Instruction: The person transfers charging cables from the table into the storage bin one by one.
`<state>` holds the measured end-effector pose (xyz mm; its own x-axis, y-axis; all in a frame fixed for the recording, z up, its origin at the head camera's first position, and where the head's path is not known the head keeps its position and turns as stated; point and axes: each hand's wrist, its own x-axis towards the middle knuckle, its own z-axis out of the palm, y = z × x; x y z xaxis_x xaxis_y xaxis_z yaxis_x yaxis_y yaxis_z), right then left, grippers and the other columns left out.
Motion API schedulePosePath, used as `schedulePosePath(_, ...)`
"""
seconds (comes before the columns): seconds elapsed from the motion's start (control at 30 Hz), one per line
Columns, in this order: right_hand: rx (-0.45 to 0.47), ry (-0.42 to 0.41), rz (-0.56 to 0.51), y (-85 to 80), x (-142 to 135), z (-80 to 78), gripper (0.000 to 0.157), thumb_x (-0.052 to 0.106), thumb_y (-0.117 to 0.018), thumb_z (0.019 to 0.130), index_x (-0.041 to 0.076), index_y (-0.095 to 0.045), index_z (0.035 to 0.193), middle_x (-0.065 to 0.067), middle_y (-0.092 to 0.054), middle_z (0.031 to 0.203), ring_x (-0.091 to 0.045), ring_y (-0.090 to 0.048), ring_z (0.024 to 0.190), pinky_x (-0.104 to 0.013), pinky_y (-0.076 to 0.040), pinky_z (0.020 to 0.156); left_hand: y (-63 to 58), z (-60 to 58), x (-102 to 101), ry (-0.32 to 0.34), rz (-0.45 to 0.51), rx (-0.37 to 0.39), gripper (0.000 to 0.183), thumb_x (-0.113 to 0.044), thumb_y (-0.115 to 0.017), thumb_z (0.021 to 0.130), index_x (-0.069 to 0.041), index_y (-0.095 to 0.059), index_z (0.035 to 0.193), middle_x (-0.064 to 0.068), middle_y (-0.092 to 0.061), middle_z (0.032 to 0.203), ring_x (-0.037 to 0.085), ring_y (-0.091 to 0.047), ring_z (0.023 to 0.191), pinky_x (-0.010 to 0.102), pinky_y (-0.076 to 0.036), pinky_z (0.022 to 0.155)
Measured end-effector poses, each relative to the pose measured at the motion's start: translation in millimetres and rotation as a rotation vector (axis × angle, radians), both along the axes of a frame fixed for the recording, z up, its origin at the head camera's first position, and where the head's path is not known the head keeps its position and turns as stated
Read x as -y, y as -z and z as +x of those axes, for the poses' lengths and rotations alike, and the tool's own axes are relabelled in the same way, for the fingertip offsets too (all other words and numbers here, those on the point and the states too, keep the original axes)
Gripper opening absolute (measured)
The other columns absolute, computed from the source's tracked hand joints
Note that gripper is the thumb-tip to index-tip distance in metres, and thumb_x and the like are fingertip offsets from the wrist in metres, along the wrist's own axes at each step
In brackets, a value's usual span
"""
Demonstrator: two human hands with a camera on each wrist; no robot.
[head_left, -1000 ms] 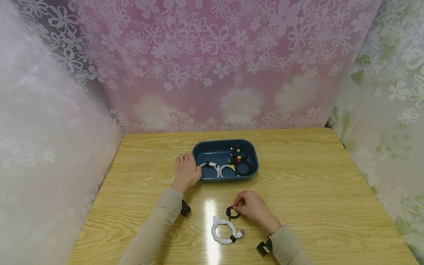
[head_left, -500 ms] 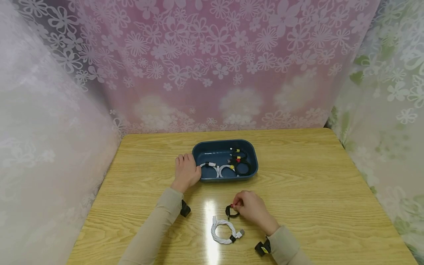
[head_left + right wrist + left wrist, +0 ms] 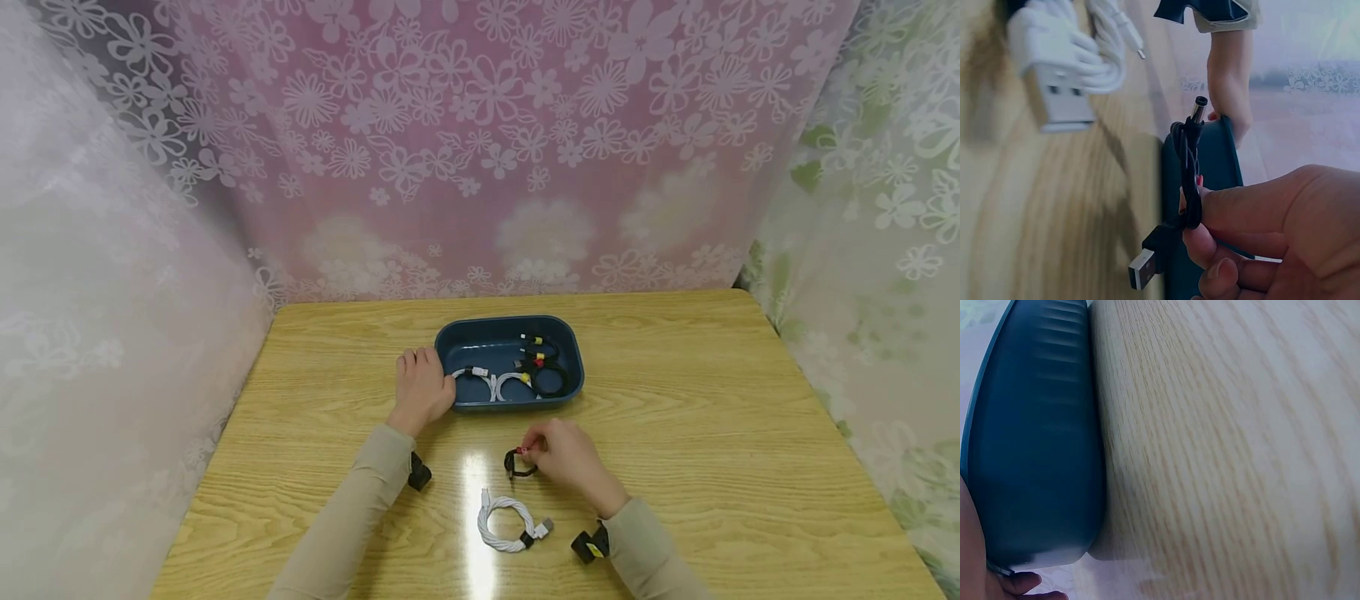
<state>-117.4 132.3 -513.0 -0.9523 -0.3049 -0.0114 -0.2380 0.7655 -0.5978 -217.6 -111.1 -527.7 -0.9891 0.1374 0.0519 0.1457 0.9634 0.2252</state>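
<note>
Pinched between the thumb and fingers of my right hand (image 3: 572,457) is a coiled black USB cable (image 3: 511,464) with a red tie. In the right wrist view, the USB plug and the round barrel plug of this black cable (image 3: 1189,169) stick out at either end of the coil. My left hand (image 3: 424,389) grips the left end of a dark blue bin (image 3: 517,407), thumb near its front corner. The left wrist view shows the bin's long outer wall (image 3: 1035,456). A coiled white USB cable (image 3: 488,532) with a black tie lies on the table, nearer me than the right hand.
Inside the bin, coiled black cables (image 3: 552,393) with yellow and red ties lie at the right, and white coiled cables (image 3: 510,379) along the front. The wooden table (image 3: 690,417) is bordered by flowered curtains (image 3: 495,167) behind and at both sides.
My right hand has lifted and moved slightly forward and left, toward the bin, carrying the black cable. The left hand and the bin have stayed in place.
</note>
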Motion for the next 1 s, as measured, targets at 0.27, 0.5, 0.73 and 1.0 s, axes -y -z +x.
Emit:
schedulePosePath(0.27,-0.03,-0.008,-0.004,-12.3,3.3,-6.6,0.016,0.0,-0.074,0.076,0.015,-0.071,0.072,0.008,-0.058,0.069,-0.008,-0.05,0.063,-0.029,-0.043,0.056,0.4,-0.6,1.3,0.004,-0.004,-0.003,0.032,-0.024,-0.044,0.095,0.002,-0.047,0.115,0.021,-0.05,0.114,0.04,-0.039,0.11,0.05,-0.027,0.102)
schedulePosePath(0.5,-0.043,-0.021,-0.016,-23.0,5.9,-13.1,0.014,0.0,-0.075,0.077,0.014,-0.072,0.073,0.008,-0.058,0.069,-0.008,-0.05,0.062,-0.028,-0.043,0.055,-0.1,0.0,2.0,0.0,0.0,-0.005,0.032,-0.023,-0.045,0.094,0.003,-0.047,0.113,0.021,-0.05,0.113,0.039,-0.039,0.11,0.05,-0.026,0.102)
schedulePosePath(0.73,-0.073,-0.052,-0.031,-35.9,11.0,-21.6,0.013,0.003,-0.077,0.08,0.013,-0.073,0.073,0.007,-0.06,0.069,-0.008,-0.05,0.061,-0.027,-0.044,0.056,-1.4,0.6,2.2,-0.003,0.002,0.001,0.032,-0.023,-0.044,0.096,0.003,-0.047,0.114,0.021,-0.05,0.114,0.039,-0.038,0.11,0.05,-0.026,0.103)
schedulePosePath(1.0,-0.031,-0.068,-0.039,-49.4,14.0,-32.8,0.011,0.004,-0.075,0.083,0.013,-0.074,0.077,0.008,-0.061,0.069,-0.009,-0.05,0.058,-0.029,-0.043,0.055,-0.3,-0.8,1.4,0.003,0.003,0.017,0.035,-0.024,-0.043,0.095,0.003,-0.046,0.117,0.022,-0.049,0.119,0.04,-0.038,0.113,0.05,-0.025,0.104)
